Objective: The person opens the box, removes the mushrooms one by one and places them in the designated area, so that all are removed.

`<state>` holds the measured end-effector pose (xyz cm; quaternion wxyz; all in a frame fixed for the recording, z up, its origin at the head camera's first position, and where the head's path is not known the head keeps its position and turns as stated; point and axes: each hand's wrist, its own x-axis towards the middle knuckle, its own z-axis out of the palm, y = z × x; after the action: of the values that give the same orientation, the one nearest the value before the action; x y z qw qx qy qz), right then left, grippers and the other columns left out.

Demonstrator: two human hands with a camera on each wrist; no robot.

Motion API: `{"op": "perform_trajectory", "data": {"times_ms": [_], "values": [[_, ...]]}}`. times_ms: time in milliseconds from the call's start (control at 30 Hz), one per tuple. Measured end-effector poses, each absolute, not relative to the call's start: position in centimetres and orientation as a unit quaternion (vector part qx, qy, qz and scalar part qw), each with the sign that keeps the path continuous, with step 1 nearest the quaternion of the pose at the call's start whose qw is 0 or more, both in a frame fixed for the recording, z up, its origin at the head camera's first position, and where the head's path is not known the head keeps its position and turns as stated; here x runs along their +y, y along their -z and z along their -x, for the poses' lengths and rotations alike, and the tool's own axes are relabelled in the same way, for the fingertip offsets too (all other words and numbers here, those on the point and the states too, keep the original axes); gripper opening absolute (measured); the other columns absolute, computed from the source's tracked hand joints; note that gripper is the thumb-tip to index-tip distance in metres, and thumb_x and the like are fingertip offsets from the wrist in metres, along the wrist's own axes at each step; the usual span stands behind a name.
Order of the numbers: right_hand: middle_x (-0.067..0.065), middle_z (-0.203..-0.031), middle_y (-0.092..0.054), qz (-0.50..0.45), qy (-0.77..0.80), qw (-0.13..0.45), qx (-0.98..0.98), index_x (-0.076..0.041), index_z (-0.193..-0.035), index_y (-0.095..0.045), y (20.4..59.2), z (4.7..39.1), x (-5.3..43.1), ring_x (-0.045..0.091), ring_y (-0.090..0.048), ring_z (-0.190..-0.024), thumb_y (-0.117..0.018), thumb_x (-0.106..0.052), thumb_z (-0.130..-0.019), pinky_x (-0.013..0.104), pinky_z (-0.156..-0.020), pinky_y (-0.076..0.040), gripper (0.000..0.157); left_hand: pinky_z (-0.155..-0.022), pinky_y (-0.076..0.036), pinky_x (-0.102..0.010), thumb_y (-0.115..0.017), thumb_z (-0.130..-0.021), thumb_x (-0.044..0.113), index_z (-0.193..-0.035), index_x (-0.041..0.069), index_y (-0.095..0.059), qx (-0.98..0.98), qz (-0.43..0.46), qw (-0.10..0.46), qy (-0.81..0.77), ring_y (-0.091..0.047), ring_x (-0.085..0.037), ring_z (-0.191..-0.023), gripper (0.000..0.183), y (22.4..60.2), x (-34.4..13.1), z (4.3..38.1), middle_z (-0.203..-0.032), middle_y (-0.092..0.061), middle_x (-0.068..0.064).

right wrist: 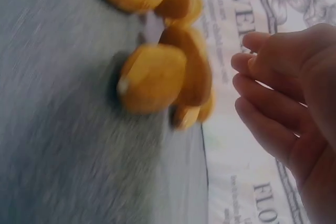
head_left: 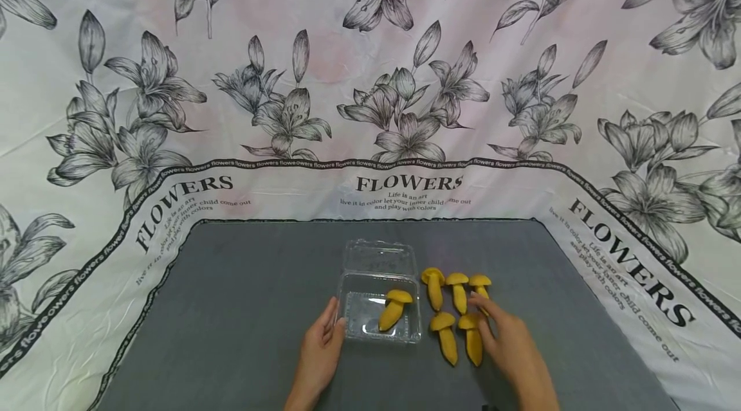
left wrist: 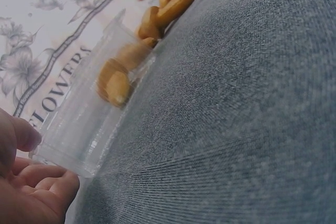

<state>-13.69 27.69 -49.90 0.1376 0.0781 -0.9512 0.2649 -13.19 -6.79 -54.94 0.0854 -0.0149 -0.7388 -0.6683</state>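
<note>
A clear plastic clamshell box (head_left: pixel 363 322) lies with its lid (head_left: pixel 379 258) folded back, away from the person. The left hand (head_left: pixel 320 350) grips its left wall, thumb at the rim and fingers against the outside, as the left wrist view also shows (left wrist: pixel 37 187). Inside the box, on its right side, lies one yellow mushroom (head_left: pixel 392 311). To the right of the box, several more yellow mushrooms lie in two rows. The right hand (head_left: pixel 508 337) hovers over the right end of these rows, near a front-row mushroom (head_left: pixel 473 341); its fingers (right wrist: pixel 270 119) are loosely bent with nothing between them.
A grey cloth (head_left: pixel 249 308) covers the table. Behind and along both sides hangs a white sheet (head_left: pixel 324 192) printed with flowers and lettering. A small dark object (head_left: pixel 489 408) shows at the bottom edge of the head view.
</note>
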Motion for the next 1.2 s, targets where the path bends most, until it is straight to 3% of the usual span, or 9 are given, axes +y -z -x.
{"op": "perform_trajectory", "data": {"times_ms": [233, 400, 600, 700, 800, 900, 1000, 1100, 1200], "values": [[0.005, -0.088, -0.073, -0.109, -0.255, 0.159, -0.948, -0.017, -0.131, -0.072, 48.6, 14.9, 25.1, 0.000, -0.025, -0.048, -0.072, 0.000, -0.098, 0.023, -0.045, -0.032, 0.037, -0.112, -0.048, -0.040, -0.064, -0.107, 0.008, -0.153, -0.012, -0.045, -0.737, 0.026, 0.094, 0.669, -0.048, -0.039, -0.144, 0.054, 54.7, -6.8, 13.1, -0.155, -0.049, -0.028], [0.004, -0.101, -0.077, -0.138, -0.262, 0.154, -0.943, -0.017, -0.133, -0.072, 47.8, 15.8, 23.4, 0.000, -0.022, -0.045, -0.074, -0.004, -0.099, 0.023, -0.046, -0.033, 0.037, -0.113, -0.046, -0.043, -0.063, -0.107, 0.007, -0.154, -0.012, -0.044, -0.733, 0.027, 0.088, 0.674, -0.047, -0.039, -0.145, 0.054, 54.6, -6.7, 13.1, -0.156, -0.048, -0.028], [0.003, -0.088, -0.073, -0.187, -0.284, 0.117, -0.933, -0.012, -0.135, -0.070, 47.6, 16.9, 21.4, -0.002, -0.022, -0.045, -0.072, -0.003, -0.100, 0.021, -0.043, -0.033, 0.036, -0.113, -0.046, -0.043, -0.064, -0.107, 0.006, -0.154, -0.013, -0.044, -0.728, 0.028, 0.089, 0.680, -0.046, -0.040, -0.145, 0.054, 54.6, -6.7, 13.1, -0.156, -0.047, -0.029], [0.006, -0.112, -0.078, -0.220, -0.290, 0.113, -0.925, -0.009, -0.132, -0.071, 48.1, 17.3, 20.4, -0.003, -0.024, -0.046, -0.071, 0.000, -0.099, 0.020, -0.043, -0.035, 0.034, -0.113, -0.045, -0.041, -0.063, -0.107, 0.005, -0.154, -0.012, -0.044, -0.729, 0.024, 0.088, 0.679, -0.046, -0.039, -0.145, 0.054, 54.7, -6.7, 13.2, -0.156, -0.047, -0.028], [0.004, -0.111, -0.078, -0.228, -0.274, 0.103, -0.928, -0.012, -0.130, -0.072, 48.7, 17.3, 19.4, -0.003, -0.027, -0.048, -0.072, -0.002, -0.100, 0.020, -0.046, -0.035, 0.032, -0.113, -0.045, -0.041, -0.063, -0.107, 0.005, -0.154, -0.012, -0.044, -0.732, 0.022, 0.086, 0.676, -0.046, -0.039, -0.145, 0.053, 54.7, -6.7, 13.1, -0.156, -0.047, -0.028], [0.003, -0.123, -0.077, -0.235, -0.245, 0.113, -0.934, -0.014, -0.128, -0.073, 49.1, 17.2, 18.4, 0.000, -0.045, -0.052, -0.074, -0.003, -0.098, 0.022, -0.051, -0.045, 0.031, -0.113, -0.046, -0.041, -0.063, -0.107, 0.007, -0.153, -0.012, -0.044, -0.732, 0.025, 0.087, 0.675, -0.047, -0.039, -0.145, 0.054, 54.7, -6.7, 12.9, -0.156, -0.048, -0.028], [0.002, -0.117, -0.079, -0.236, -0.219, 0.134, -0.937, -0.014, -0.125, -0.074, 49.5, 17.3, 17.5, 0.008, -0.066, -0.067, -0.076, -0.005, -0.097, 0.027, -0.060, -0.057, 0.030, -0.113, -0.047, -0.043, -0.063, -0.107, 0.006, -0.153, -0.013, -0.045, -0.732, 0.029, 0.090, 0.675, -0.047, -0.041, -0.144, 0.053, 54.7, -6.7, 12.9, -0.155, -0.048, -0.029], [0.000, -0.109, -0.079, -0.232, -0.210, 0.149, -0.938, -0.013, -0.122, -0.074, 50.0, 17.4, 16.8, 0.011, -0.071, -0.077, -0.077, -0.005, -0.097, 0.028, -0.064, -0.060, 0.027, -0.112, -0.047, -0.044, -0.063, -0.107, 0.006, -0.153, -0.013, -0.045, -0.733, 0.027, 0.092, 0.674, -0.048, -0.041, -0.144, 0.053, 54.6, -6.7, 12.8, -0.155, -0.049, -0.029], [-0.001, -0.101, -0.079, -0.216, -0.198, 0.153, -0.944, -0.016, -0.118, -0.074, 50.4, 17.5, 16.1, 0.009, -0.067, -0.070, -0.077, -0.008, -0.098, 0.025, -0.057, -0.055, 0.022, -0.112, -0.047, -0.045, -0.062, -0.107, 0.005, -0.153, -0.014, -0.044, -0.736, 0.030, 0.090, 0.670, -0.047, -0.042, -0.144, 0.052, 54.6, -6.6, 12.9, -0.155, -0.047, -0.030]]}}
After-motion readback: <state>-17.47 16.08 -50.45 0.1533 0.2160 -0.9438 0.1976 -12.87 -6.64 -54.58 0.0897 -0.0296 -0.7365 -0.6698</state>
